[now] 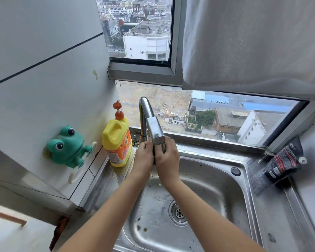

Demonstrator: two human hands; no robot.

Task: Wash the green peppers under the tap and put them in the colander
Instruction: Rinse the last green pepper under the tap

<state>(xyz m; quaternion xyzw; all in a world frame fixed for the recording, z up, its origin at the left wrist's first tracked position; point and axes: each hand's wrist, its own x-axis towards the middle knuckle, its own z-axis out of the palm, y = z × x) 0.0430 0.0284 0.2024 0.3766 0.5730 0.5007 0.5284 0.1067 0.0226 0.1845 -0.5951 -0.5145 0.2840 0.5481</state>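
In the middle of the frame, the left hand [143, 158] and right hand [167, 157] curl round a dark green pepper [163, 146] right under the tap [154, 129]; the pepper looks wet and smooth, so it may slip into the shiny metal sink [216, 180]; the tap is bent, hard metal; no colander shows.

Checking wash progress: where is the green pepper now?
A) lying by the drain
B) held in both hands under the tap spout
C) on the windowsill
B: the left hand and right hand grip the green pepper just below the tap spout.
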